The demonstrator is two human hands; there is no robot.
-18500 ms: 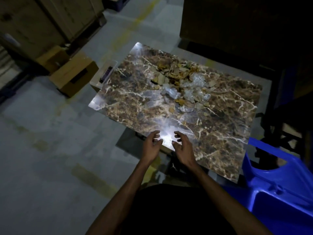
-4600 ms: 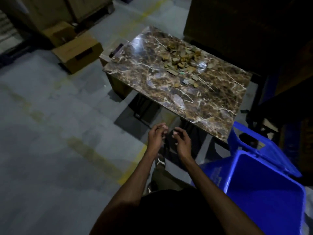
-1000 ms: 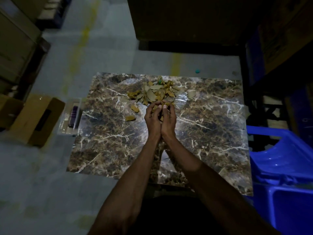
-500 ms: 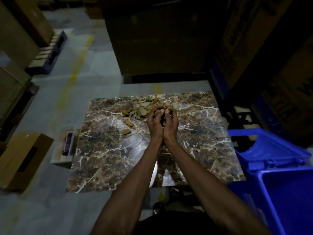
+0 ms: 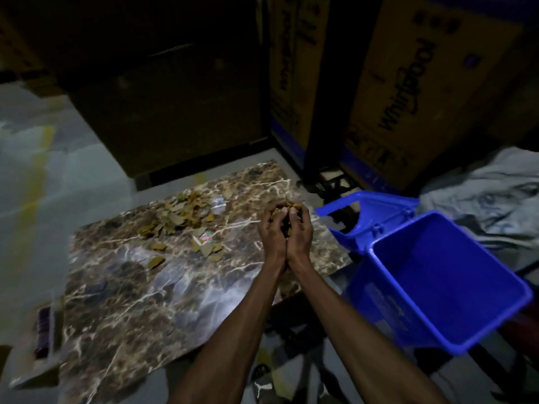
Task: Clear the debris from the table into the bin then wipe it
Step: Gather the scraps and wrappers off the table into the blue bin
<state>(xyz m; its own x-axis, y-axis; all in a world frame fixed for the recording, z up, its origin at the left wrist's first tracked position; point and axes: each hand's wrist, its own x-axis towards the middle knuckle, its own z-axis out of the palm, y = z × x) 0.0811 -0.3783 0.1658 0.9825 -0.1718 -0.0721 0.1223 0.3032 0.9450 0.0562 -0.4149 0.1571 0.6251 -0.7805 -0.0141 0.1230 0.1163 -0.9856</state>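
Observation:
My left hand [image 5: 271,231] and my right hand [image 5: 299,234] are cupped together, fingers curled round a handful of brown debris [image 5: 287,207] held above the right part of the marble table [image 5: 140,293]. A pile of brown cardboard scraps [image 5: 178,218] lies at the table's far side, with loose pieces [image 5: 208,248] scattered nearer the middle. The open blue bin [image 5: 443,275] stands just right of the table, its lid [image 5: 366,209] hanging back. My hands are left of the bin's rim.
Large cardboard cartons [image 5: 414,88] stand behind the table and bin. A grey cloth [image 5: 493,199] lies right of the bin. A small tray with a dark object [image 5: 43,330] sits at the table's left end. Grey floor with a yellow line [image 5: 32,182] stretches left.
My cupped hands have lifted off the pile with a handful of debris and moved right toward the bin. The view has swung right, bringing the bin's inside into sight.

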